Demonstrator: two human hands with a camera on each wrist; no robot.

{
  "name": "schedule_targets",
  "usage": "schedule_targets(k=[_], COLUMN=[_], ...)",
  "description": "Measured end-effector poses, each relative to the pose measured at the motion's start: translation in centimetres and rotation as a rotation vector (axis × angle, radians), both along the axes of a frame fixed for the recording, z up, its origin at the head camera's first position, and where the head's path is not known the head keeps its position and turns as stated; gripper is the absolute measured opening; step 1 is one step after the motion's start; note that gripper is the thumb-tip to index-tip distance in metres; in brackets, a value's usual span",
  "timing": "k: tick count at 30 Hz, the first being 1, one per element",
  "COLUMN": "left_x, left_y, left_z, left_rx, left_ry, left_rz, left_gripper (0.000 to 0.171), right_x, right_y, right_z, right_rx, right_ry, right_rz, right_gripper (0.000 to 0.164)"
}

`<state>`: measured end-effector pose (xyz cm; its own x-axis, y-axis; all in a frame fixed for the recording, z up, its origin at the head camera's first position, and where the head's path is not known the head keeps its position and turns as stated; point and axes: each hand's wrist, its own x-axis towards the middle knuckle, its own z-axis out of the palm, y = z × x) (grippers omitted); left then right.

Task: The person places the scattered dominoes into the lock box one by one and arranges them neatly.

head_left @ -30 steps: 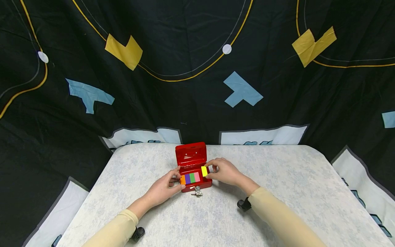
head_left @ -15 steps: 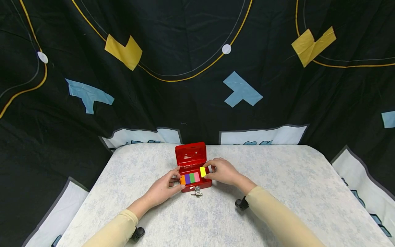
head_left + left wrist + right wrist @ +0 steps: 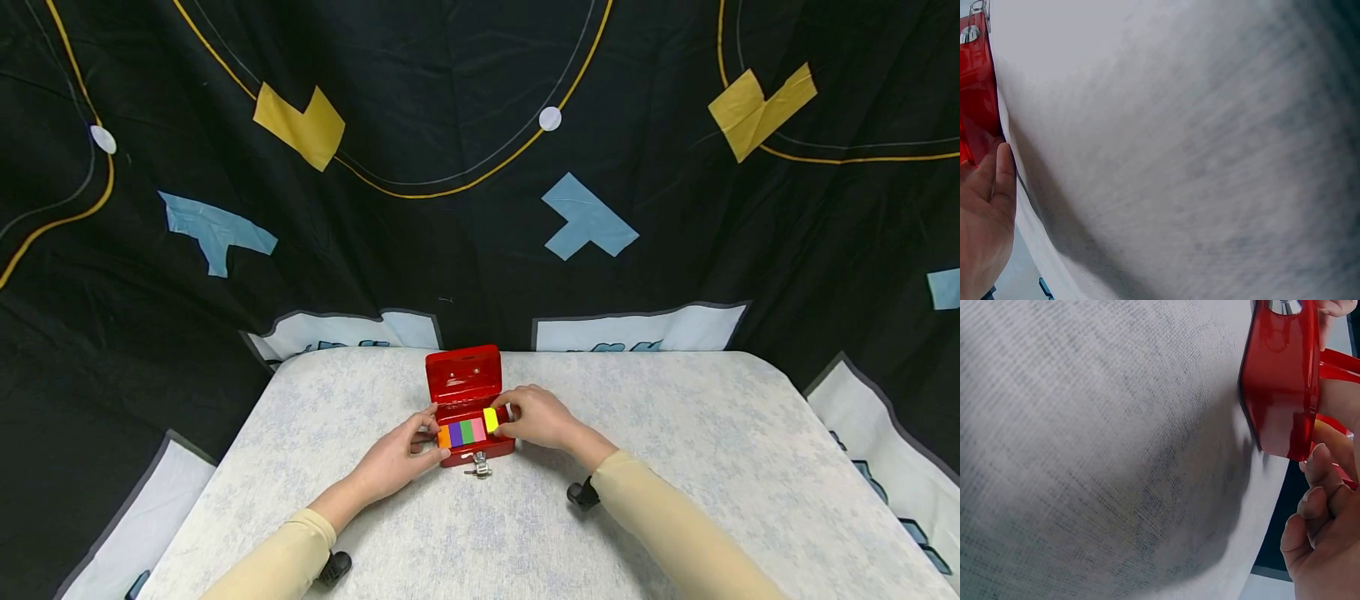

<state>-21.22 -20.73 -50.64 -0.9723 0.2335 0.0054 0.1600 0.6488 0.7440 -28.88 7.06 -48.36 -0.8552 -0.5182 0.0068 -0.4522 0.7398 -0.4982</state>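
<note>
A red metal cash box [image 3: 495, 449] stands on the table with its lid [image 3: 463, 371] raised. Inside, a row of orange, purple, green and pink blocks [image 3: 467, 432] lies side by side. My left hand [image 3: 393, 457] holds the box's left end, thumb by the front corner and index finger farther back. In the left wrist view its fingers [image 3: 1004, 172] touch the red wall. Between thumb and index finger, my right hand [image 3: 542, 417] pinches a yellow block [image 3: 491, 419] at the right end of the row. Its lower edge is hard to make out.
A silver latch [image 3: 480, 467] hangs at the box's front. The pale patterned table [image 3: 637, 400] spreads on both sides, and a black cloth [image 3: 465, 250] hangs behind it. Black wrist cameras [image 3: 582, 493] sit under the sleeves.
My right hand has moved slightly left with the yellow block, bringing it closer to the pink one. My left hand and the box have stayed in place.
</note>
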Motion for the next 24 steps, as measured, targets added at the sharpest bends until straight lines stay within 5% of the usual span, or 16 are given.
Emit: schedule_targets(k=[24], left_x=[-0.15], left_y=[-0.09], left_z=[-0.04], left_rx=[0.003], left_ry=[0.008], left_rz=[-0.016], left_gripper=[0.038], right_x=[0.01], right_y=[-0.98], right_z=[-0.27], right_rx=[0.072], right_ry=[0.009], right_rz=[-0.014], right_gripper=[0.041])
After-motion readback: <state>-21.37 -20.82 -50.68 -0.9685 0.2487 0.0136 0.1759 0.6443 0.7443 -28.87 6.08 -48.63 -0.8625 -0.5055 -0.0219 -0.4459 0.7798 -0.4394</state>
